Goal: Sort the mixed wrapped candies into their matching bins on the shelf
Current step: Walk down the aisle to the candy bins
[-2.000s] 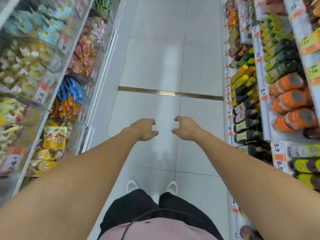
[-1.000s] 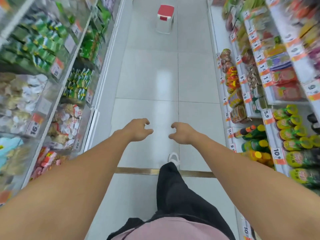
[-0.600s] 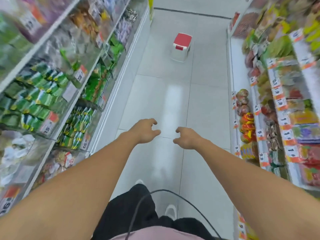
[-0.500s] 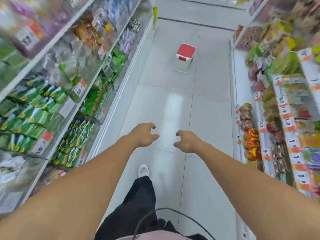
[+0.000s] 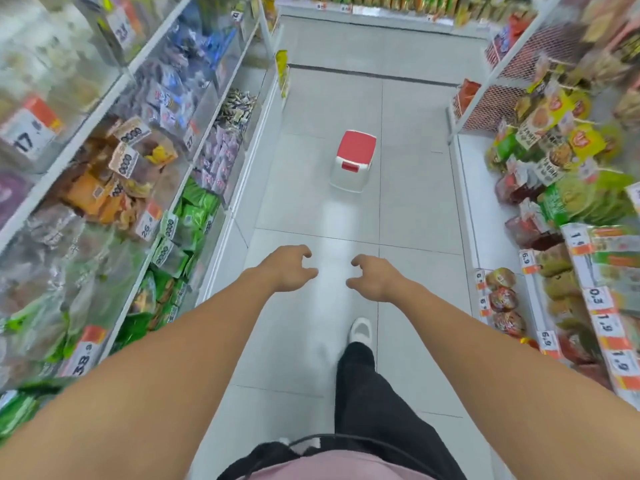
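Observation:
I stand in a shop aisle with both arms stretched out over the floor. My left hand (image 5: 289,268) and my right hand (image 5: 374,277) hover side by side, fingers loosely curled, holding nothing. On the left, clear shelf bins hold wrapped candies: green ones (image 5: 194,216), orange and brown ones (image 5: 114,192), pale purple ones (image 5: 220,157) and blue and white ones (image 5: 173,88). Neither hand touches a bin.
A white stool with a red top (image 5: 353,161) stands in the aisle ahead. The right shelf (image 5: 568,209) carries packaged snacks and price tags. A white tiled floor (image 5: 329,209) runs between the shelves. My right foot (image 5: 361,330) is forward.
I have walked down the aisle: the stool is nearer and different bins pass on the left. Both hands stay outstretched and loosely curled as before.

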### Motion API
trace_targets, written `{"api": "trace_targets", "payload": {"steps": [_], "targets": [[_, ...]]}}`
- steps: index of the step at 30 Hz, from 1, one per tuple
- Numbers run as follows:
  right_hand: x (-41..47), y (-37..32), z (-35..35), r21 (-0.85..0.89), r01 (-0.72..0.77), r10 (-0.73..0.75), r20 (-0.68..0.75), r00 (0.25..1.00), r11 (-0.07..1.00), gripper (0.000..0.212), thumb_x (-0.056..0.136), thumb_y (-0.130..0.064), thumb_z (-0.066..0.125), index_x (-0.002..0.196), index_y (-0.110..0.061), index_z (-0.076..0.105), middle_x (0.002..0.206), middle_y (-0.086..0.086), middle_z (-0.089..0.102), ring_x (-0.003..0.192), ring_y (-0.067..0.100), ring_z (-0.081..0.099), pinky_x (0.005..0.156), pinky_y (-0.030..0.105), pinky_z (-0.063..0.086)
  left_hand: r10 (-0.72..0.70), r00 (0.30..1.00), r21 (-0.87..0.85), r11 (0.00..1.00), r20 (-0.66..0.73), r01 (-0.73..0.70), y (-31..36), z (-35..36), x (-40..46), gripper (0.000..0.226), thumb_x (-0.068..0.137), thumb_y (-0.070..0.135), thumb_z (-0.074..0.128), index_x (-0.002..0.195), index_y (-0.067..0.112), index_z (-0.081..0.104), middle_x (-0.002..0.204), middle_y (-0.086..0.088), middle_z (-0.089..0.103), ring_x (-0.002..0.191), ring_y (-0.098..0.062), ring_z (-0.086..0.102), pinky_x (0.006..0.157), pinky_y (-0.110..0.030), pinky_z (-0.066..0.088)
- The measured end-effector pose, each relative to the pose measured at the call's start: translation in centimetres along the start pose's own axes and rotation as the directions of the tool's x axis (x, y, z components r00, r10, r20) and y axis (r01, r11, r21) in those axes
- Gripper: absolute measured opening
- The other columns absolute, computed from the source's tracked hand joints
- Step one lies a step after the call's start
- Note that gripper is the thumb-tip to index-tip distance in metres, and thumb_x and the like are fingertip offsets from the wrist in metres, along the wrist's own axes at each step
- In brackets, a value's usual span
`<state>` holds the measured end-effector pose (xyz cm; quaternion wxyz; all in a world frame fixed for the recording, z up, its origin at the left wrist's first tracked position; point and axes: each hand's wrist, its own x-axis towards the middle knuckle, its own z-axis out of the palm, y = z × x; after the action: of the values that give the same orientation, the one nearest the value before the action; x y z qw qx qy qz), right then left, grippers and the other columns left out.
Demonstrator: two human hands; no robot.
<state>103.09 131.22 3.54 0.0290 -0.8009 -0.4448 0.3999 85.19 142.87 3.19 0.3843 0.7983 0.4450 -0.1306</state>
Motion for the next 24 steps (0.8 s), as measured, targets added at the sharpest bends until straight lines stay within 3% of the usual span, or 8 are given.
{"api": "trace_targets", "payload": {"steps": [6,13,18,24], "targets": [[15.3,1.5,-10.0,-0.020,0.026,-0.024,0.066,0.998,0.999,0.057,0.097,-0.030,0.055,0.148,-0.013,0.039,0.147,0.007,0.046,0.131,0.024,0.046,0.095,0.030,0.039,-0.102,0.995,-0.018,0.995,0.015,0.102,4.0,-5.6,14.6,0.054,0.093,0.042,0.059,0.141,0.020,0.047,0.138,-0.004,0.051,0.114,-0.021,0.054,0.093,-0.029,0.042],[30.1,-2.4,-22.3,-0.232,0.131,-0.085,0.198,0.977,0.964,0.052,0.098,-0.031,0.052,0.145,-0.011,0.044,0.149,0.007,0.045,0.134,0.026,0.043,0.103,0.032,0.039,-0.164,0.983,-0.049,0.986,-0.080,0.160,6.4,-16.7,26.7,0.054,0.095,0.041,0.058,0.142,0.019,0.046,0.142,-0.005,0.047,0.126,-0.024,0.048,0.104,-0.035,0.040],[41.9,-8.3,-27.7,-0.307,0.207,-0.133,0.245,0.960,0.929,0.052,0.098,-0.031,0.052,0.145,-0.011,0.045,0.145,0.008,0.049,0.131,0.026,0.047,0.102,0.032,0.040,-0.254,0.960,-0.229,0.948,-0.119,0.222,3.6,-24.3,36.5,0.054,0.094,0.041,0.060,0.141,0.019,0.047,0.139,-0.006,0.050,0.119,-0.023,0.053,0.100,-0.033,0.044],[54.9,-13.7,-33.0,-0.397,0.189,-0.064,0.307,0.950,0.898,0.050,0.098,-0.033,0.053,0.143,-0.013,0.047,0.148,0.008,0.046,0.136,0.027,0.043,0.108,0.034,0.039,-0.309,0.950,-0.328,0.902,-0.041,0.280,-0.9,-30.3,48.2,0.053,0.093,0.042,0.060,0.140,0.020,0.048,0.139,-0.006,0.050,0.121,-0.024,0.051,0.100,-0.035,0.045]]}}
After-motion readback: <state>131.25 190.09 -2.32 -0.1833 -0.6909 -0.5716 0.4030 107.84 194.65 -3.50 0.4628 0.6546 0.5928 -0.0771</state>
